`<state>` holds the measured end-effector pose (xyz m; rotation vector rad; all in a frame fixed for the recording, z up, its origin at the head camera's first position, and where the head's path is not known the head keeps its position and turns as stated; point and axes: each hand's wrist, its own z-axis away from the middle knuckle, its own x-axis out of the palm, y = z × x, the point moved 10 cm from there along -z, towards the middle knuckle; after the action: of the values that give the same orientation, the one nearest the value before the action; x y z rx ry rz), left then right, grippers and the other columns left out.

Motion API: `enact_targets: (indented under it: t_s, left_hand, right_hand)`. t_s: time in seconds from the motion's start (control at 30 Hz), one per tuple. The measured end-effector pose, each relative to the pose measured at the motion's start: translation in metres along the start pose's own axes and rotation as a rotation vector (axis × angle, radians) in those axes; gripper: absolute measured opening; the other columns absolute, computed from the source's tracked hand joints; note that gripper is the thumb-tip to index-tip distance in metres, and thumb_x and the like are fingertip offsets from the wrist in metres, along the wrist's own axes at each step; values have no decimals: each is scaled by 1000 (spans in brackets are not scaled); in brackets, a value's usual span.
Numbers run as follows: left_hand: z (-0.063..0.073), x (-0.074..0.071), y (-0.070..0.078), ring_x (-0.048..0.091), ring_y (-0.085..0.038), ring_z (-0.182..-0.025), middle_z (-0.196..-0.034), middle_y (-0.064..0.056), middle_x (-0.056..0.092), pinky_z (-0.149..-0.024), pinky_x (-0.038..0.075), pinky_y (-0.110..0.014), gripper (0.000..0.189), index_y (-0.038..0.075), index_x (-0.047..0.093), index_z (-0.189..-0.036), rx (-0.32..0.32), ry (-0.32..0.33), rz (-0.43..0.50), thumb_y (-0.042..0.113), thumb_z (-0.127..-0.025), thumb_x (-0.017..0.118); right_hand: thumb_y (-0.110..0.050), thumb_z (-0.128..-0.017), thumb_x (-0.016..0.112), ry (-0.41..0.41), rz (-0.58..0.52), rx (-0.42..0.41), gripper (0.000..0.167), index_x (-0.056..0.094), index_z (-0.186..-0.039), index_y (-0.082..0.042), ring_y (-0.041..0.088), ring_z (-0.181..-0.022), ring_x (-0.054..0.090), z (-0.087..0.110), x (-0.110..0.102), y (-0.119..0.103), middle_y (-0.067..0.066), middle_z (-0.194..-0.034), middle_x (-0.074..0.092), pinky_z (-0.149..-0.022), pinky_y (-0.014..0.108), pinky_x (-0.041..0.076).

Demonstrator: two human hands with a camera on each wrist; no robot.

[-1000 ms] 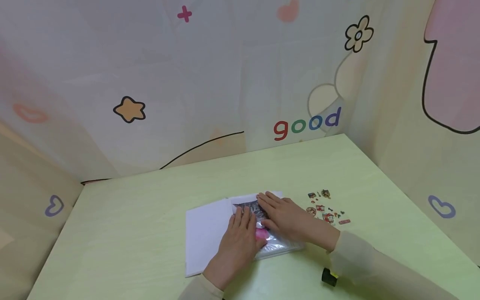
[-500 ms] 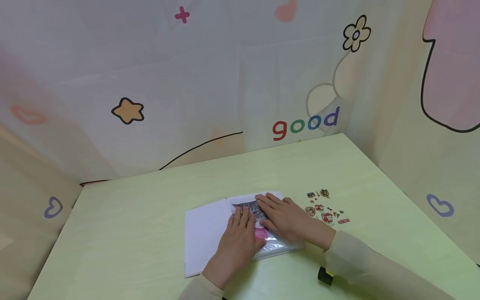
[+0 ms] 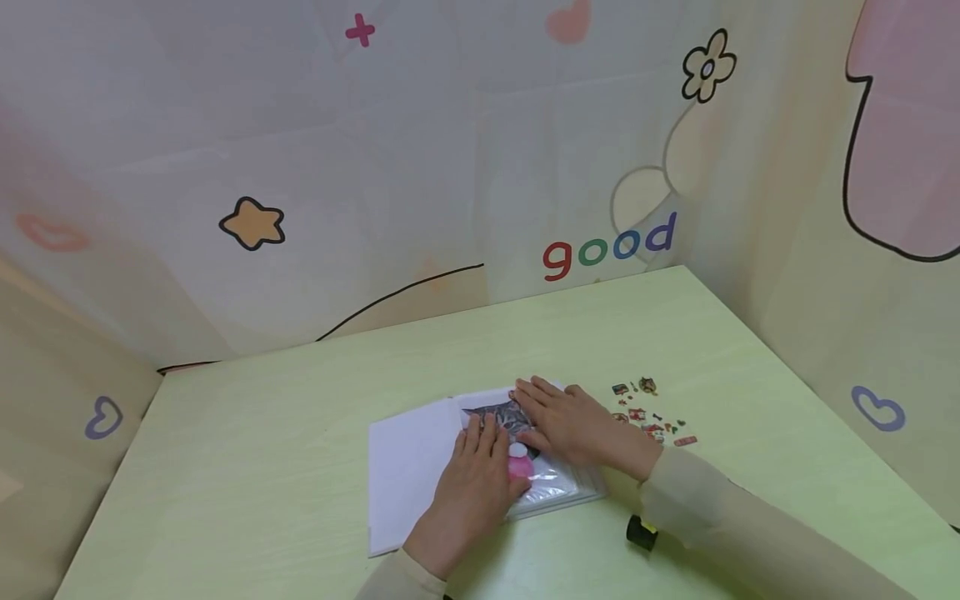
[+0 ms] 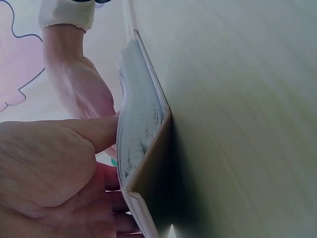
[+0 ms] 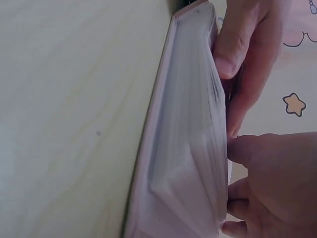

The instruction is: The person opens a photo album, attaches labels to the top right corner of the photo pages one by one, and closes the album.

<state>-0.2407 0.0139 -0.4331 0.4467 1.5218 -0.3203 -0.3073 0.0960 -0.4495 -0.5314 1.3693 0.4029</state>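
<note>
A photo album lies open, its white cover (image 3: 412,475) folded out to the left. Its top page, a clear plastic sleeve (image 3: 551,487), shows a dark grey and pink picture (image 3: 504,417). My left hand (image 3: 472,479) rests on the left part of this page, fingers extended and pointing away from me. The right hand (image 3: 570,425) lies across the upper right part, fingertips near the far edge. In the left wrist view the album's stacked pages (image 4: 141,109) rise beside the left palm (image 4: 54,168). The right wrist view shows the page edges (image 5: 190,114) beside the right hand (image 5: 282,173).
Several small colourful stickers (image 3: 637,414) lie on the pale green table (image 3: 262,467), right of the album. A small black piece (image 3: 641,532) shows below the right sleeve (image 3: 697,500). Printed cloth walls (image 3: 390,192) stand behind the table and at both sides.
My right hand has slid slightly away from me across the page, and more of the picture shows. The black piece has shifted with the right sleeve. The left hand stays in place.
</note>
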Motion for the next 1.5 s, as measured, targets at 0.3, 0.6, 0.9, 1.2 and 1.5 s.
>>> enact_targets:
  t_s: [0.3, 0.6, 0.9, 1.2, 1.5]
  left_hand:
    - [0, 0, 0, 33, -42, -150, -158, -26, 40, -120, 32, -51, 72, -8, 48, -148, -4, -1, 6, 44, -101, 64]
    - [0, 0, 0, 31, -42, -150, -159, -27, 38, -120, 31, -51, 72, -8, 47, -149, -4, -10, 19, 43, -101, 64]
    - [-1, -2, 1, 30, -45, -150, -159, -28, 37, -120, 31, -52, 73, -9, 46, -149, -1, -29, 47, 43, -101, 64]
    - [-3, -15, 11, 43, -47, -142, -150, -29, 49, -113, 40, -55, 67, -9, 57, -138, 24, 62, -35, 41, -96, 72]
    - [0, -17, 31, 53, -42, -135, -143, -23, 58, -110, 46, -47, 63, -3, 66, -131, 100, 107, -71, 47, -93, 74]
  right_hand:
    - [-49, -108, 48, -22, -107, 21, 73, 32, -160, -1, 37, -153, 27, -8, -1, 14, 16, -167, 28, -114, 67, 31]
    - [-53, -102, 58, -35, -155, 47, 82, 34, -159, 1, 38, -151, 32, -16, -5, 25, 19, -162, 37, -113, 69, 30]
    - [-53, -102, 58, -70, -380, 49, 82, 33, -160, -1, 41, -151, 31, -15, -6, 42, 20, -162, 37, -117, 70, 21]
    - [-32, -109, 49, -95, -555, 8, 62, 30, -163, -9, 42, -151, 30, -6, -5, 53, 18, -164, 33, -120, 59, 26]
    - [-25, -110, 47, -99, -566, 8, 58, 30, -163, -10, 44, -150, 29, -4, -1, 54, 19, -165, 32, -119, 62, 27]
